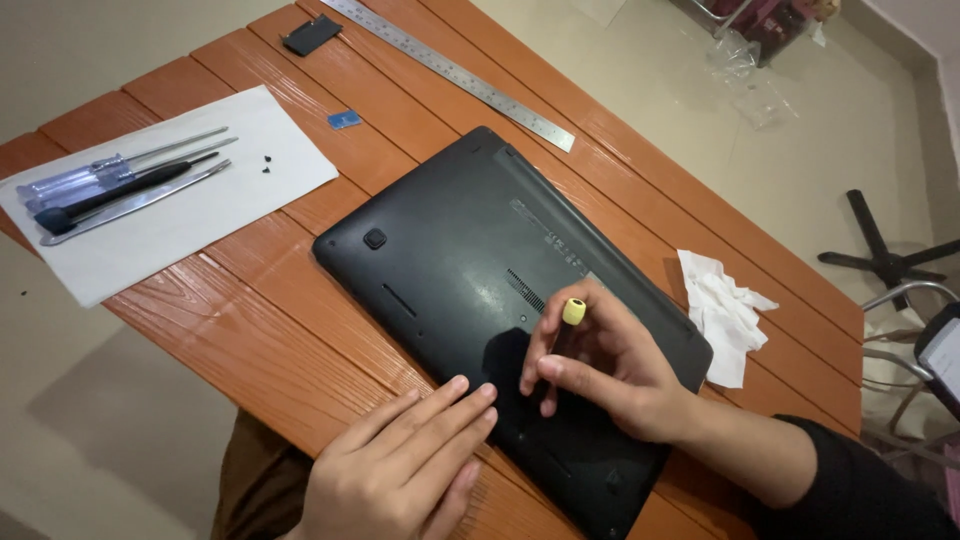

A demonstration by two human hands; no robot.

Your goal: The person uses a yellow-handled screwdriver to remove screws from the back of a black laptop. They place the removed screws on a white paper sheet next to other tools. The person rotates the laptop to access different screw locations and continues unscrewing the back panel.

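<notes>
Where the black laptop [480, 290] lies upside down and askew on the orange slatted tabletop [250, 330], it reads as stiff, moderately heavy and smooth-shelled, best held by its long edges. The right hand [600, 375] rests on its base, fingers closed on a yellow-capped screwdriver [574, 311]; the left hand [400, 470] lies flat, open, fingertips touching the near edge.
</notes>
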